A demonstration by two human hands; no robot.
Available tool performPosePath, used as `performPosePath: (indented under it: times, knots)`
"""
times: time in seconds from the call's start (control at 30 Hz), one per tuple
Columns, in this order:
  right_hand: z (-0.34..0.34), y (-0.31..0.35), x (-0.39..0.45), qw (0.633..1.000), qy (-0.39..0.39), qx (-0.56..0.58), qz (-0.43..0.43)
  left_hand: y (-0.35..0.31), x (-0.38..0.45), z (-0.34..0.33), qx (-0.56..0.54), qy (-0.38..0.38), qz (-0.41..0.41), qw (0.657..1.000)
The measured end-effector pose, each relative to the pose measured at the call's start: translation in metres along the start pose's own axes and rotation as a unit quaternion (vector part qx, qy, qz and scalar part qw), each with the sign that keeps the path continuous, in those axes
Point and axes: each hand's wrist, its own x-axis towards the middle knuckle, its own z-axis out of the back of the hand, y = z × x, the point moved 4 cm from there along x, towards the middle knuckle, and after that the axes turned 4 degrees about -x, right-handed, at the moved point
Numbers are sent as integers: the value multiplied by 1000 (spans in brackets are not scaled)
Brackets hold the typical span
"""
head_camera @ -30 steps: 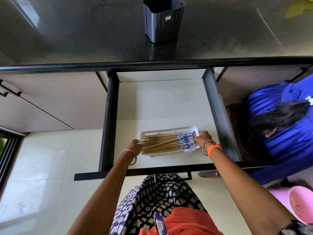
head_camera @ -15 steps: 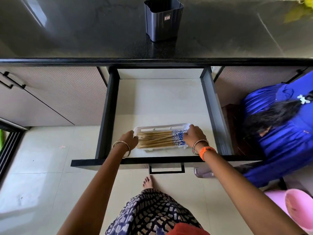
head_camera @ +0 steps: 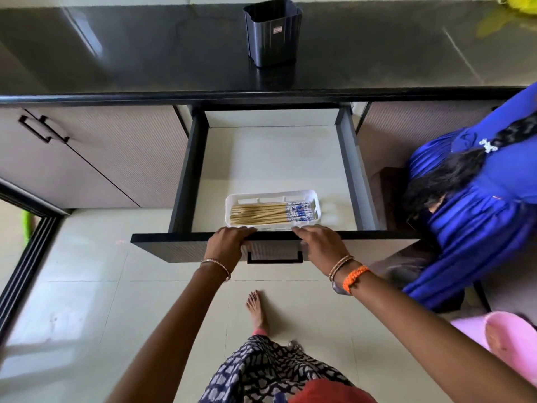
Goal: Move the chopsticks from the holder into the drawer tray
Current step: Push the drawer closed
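Observation:
Several wooden chopsticks (head_camera: 261,215) with blue-patterned ends lie side by side in a white tray (head_camera: 271,195) at the front of the open drawer (head_camera: 276,158). The dark holder (head_camera: 273,32) stands upright on the black countertop behind, with nothing showing above its rim. My left hand (head_camera: 228,245) and my right hand (head_camera: 318,244) both rest on the top edge of the drawer front (head_camera: 174,247), one on each side of its black handle (head_camera: 274,255), fingers curled over the edge. Neither hand touches the tray.
The black countertop (head_camera: 145,50) overhangs the drawer's back. Closed cabinet doors (head_camera: 87,158) flank it. A person in a blue dress (head_camera: 476,205) crouches close at the right. A pink bucket (head_camera: 511,341) stands at the lower right. My bare foot (head_camera: 255,309) is on the tiled floor.
Both hands have let go of the tray's ends and come back to the drawer front's top edge. The tray stays in the drawer.

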Motion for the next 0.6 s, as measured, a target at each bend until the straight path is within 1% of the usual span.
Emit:
performPosePath:
  times: [0.2,0.27,0.43,0.53,0.6]
  knots:
    - [3,-7,26,999,-38,16,-2,9,39,-1,21,7,25,999]
    - [6,-12,43,999,-42,12,-5,11,56,2,27,5,21,999]
    - [15,-36,103,999,-38,-7,-10,21,112,14,25,-30,-4,999]
    - [23,-51,148,998,-8,-67,-17,30,161,22,19,-16,-1,1000]
    - [34,-64,181,991,-41,-127,-6,40,201,28,-6,2,4,1000]
